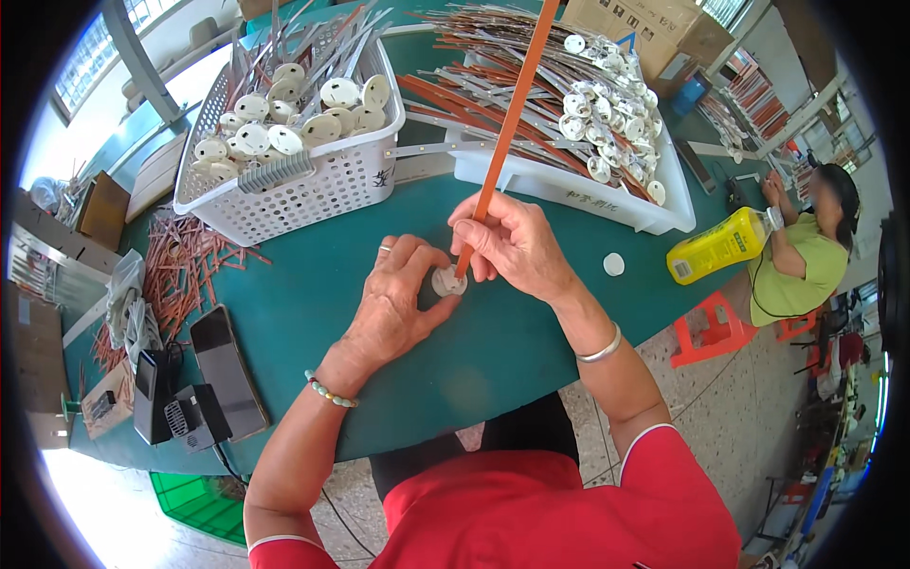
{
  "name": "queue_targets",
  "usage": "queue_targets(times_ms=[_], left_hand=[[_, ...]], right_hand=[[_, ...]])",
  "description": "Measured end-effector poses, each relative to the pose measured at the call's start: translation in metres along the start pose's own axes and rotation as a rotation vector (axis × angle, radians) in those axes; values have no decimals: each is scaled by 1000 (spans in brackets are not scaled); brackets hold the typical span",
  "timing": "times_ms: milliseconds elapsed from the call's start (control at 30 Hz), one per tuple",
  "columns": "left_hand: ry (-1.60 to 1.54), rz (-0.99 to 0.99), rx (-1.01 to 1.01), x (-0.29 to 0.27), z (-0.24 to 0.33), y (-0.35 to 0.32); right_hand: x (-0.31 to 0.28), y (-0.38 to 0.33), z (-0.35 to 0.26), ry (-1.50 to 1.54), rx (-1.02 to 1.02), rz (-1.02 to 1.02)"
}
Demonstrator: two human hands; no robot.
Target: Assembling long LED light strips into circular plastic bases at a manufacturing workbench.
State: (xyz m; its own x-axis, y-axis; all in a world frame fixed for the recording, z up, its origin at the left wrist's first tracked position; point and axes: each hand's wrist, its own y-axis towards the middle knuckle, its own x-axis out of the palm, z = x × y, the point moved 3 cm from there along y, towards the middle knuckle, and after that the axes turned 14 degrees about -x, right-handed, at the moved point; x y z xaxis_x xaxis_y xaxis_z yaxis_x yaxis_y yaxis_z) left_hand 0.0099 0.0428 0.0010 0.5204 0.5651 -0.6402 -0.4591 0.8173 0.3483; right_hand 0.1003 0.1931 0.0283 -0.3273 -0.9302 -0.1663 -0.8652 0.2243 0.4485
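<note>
My left hand (396, 302) presses a small white round disc (447, 281) against the green table (284, 294), thumb and fingers curled around it. My right hand (512, 245) grips a long orange strip (507, 123) near its lower end. The strip stands nearly upright, its tip set into the disc. It runs up past the white tray at the back.
A white perforated basket (313, 180) of disc-tipped strips stands at back left, a white tray (569, 185) of more at back right. Loose orange scraps (185, 261), a phone (227, 370), a yellow bottle (716, 247), a loose white disc (614, 264). Another person (801, 256) sits right.
</note>
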Motion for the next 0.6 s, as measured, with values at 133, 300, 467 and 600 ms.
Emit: queue_targets(times_ms=[133, 300, 467, 600], left_hand=[[12, -4, -10, 5, -5, -2], [-10, 16, -41, 8, 4, -7], [60, 26, -22, 8, 6, -9], [56, 32, -86, 10, 4, -11]], right_hand=[[3, -1, 2, -65, -16, 19], [3, -2, 2, -117, -14, 30], [6, -4, -10, -122, 53, 40], [8, -8, -15, -93, 55, 60]])
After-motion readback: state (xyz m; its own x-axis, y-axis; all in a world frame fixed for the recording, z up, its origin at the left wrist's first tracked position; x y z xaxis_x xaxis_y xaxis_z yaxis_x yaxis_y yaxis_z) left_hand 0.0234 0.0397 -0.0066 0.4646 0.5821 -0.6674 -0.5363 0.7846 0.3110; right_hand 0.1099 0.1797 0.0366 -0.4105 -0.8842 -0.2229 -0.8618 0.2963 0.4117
